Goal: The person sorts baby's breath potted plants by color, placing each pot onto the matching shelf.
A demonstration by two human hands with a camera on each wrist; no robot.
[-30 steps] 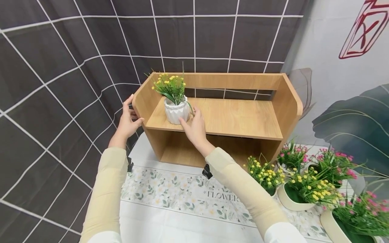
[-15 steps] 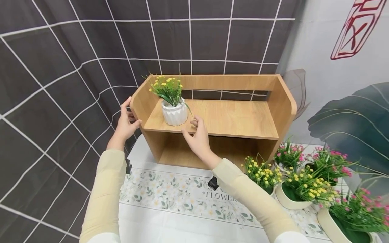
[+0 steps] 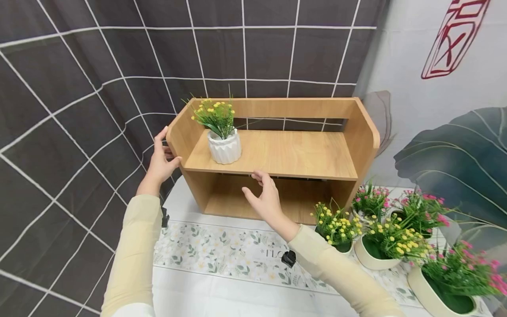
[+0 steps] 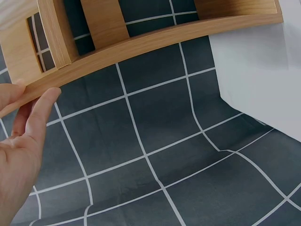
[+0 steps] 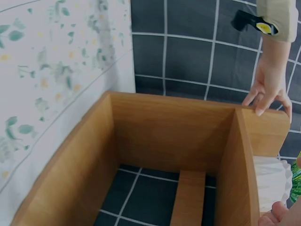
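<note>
Wooden shelf (image 3: 293, 152) — left fingers (image 4: 41, 115) pinch side panel (image 3: 186, 134); right fingers (image 3: 265, 178) parted, loosely curved — near white pot (image 3: 225, 149).

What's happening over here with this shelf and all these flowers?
A person's left hand grips the left side panel of a wooden shelf. Their right hand holds nothing, near the front of the shelf. A white pot with yellow flowers stands on the upper board, toward the left end. More potted plants stand on the table to the right.
</note>
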